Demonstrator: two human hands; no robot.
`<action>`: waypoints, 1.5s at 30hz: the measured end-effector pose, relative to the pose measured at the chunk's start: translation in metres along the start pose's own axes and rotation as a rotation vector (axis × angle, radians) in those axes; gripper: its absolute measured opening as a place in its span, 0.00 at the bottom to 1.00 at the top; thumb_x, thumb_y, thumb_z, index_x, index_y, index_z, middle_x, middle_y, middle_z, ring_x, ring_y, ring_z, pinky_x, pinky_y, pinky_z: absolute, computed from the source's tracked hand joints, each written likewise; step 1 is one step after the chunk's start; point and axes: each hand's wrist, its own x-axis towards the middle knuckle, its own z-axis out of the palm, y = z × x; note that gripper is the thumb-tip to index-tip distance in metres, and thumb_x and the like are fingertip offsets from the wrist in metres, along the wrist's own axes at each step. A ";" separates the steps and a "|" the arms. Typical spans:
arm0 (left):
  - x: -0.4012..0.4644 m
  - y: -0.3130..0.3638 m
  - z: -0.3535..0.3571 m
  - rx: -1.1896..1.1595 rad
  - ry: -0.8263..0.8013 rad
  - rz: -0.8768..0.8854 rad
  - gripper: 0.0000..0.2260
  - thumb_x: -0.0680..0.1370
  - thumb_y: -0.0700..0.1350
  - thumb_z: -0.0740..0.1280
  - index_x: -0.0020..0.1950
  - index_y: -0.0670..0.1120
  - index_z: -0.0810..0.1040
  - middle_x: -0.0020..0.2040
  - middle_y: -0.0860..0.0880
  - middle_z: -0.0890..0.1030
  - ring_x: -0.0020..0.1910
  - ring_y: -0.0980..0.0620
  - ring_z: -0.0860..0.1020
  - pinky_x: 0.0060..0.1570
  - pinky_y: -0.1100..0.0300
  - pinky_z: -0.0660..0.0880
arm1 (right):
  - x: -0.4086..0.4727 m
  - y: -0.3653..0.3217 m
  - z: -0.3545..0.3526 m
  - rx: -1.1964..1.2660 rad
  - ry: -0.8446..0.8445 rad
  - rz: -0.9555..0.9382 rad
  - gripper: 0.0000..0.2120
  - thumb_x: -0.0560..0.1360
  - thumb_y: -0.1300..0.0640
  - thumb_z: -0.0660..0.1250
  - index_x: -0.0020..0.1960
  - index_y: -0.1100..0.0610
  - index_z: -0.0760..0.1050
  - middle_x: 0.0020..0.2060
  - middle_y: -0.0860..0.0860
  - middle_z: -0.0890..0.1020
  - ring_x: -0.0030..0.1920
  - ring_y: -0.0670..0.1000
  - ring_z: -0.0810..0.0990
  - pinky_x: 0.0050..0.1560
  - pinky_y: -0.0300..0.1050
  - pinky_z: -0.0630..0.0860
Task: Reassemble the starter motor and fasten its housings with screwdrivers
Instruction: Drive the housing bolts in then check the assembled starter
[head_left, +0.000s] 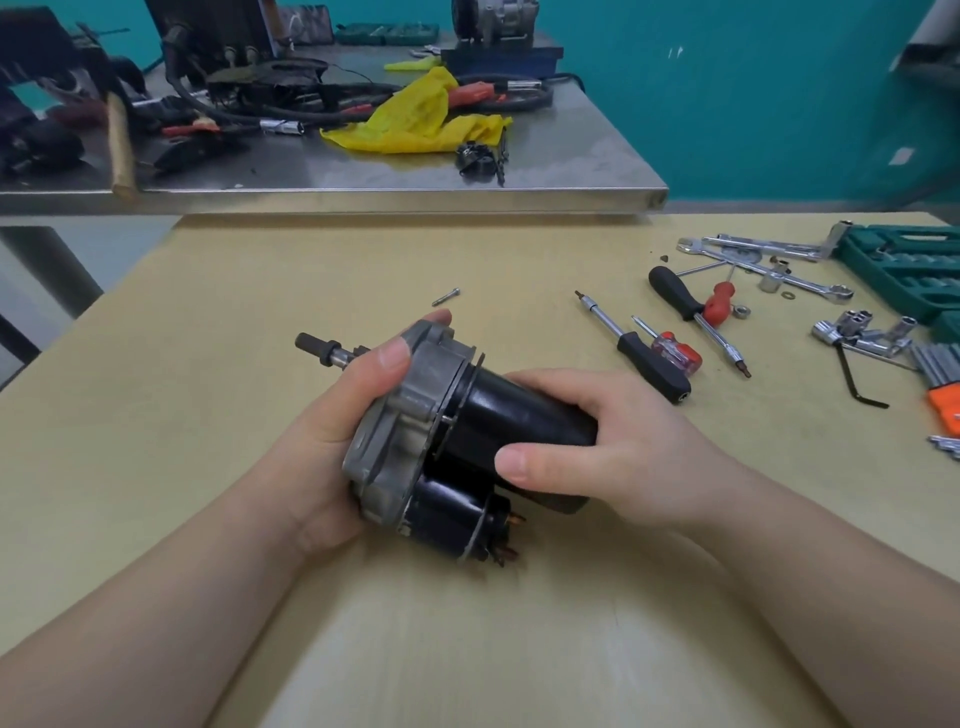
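Hands clamp the starter motor (441, 441) mid-desk, toward the near edge: left hand (332, 415) curled round the grey gear housing (400, 410), right hand (602, 441) gripping the black motor body (498, 410), likely pressing the halves together (seam gap looks open). Loose bolt (445, 296) farther back; screwdrivers (636, 348) toward the right edge, within reach. No legible markings.

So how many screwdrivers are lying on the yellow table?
3, all right of the starter motor: a long black-handled screwdriver, a small clear-and-red one beside it, and another black-handled one crossing a red handle, which may be a fourth.
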 end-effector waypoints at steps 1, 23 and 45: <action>-0.001 0.000 0.001 -0.001 -0.008 -0.002 0.44 0.66 0.66 0.82 0.79 0.54 0.74 0.73 0.37 0.79 0.69 0.36 0.80 0.65 0.39 0.79 | 0.000 -0.002 0.000 0.008 -0.007 0.005 0.23 0.72 0.41 0.78 0.65 0.45 0.82 0.50 0.49 0.88 0.50 0.50 0.87 0.47 0.49 0.83; 0.007 0.011 -0.005 0.039 -0.098 -0.265 0.31 0.67 0.69 0.81 0.62 0.52 0.88 0.65 0.43 0.86 0.63 0.42 0.85 0.61 0.46 0.82 | 0.001 -0.004 0.002 -0.081 -0.043 0.151 0.24 0.64 0.33 0.79 0.51 0.48 0.82 0.39 0.46 0.84 0.39 0.47 0.84 0.40 0.48 0.80; 0.005 -0.001 0.007 0.058 0.030 0.175 0.35 0.66 0.61 0.82 0.66 0.44 0.79 0.65 0.42 0.77 0.60 0.38 0.76 0.69 0.36 0.71 | -0.004 -0.002 0.018 0.111 0.053 0.087 0.23 0.66 0.43 0.82 0.59 0.49 0.84 0.46 0.50 0.88 0.44 0.52 0.88 0.42 0.45 0.82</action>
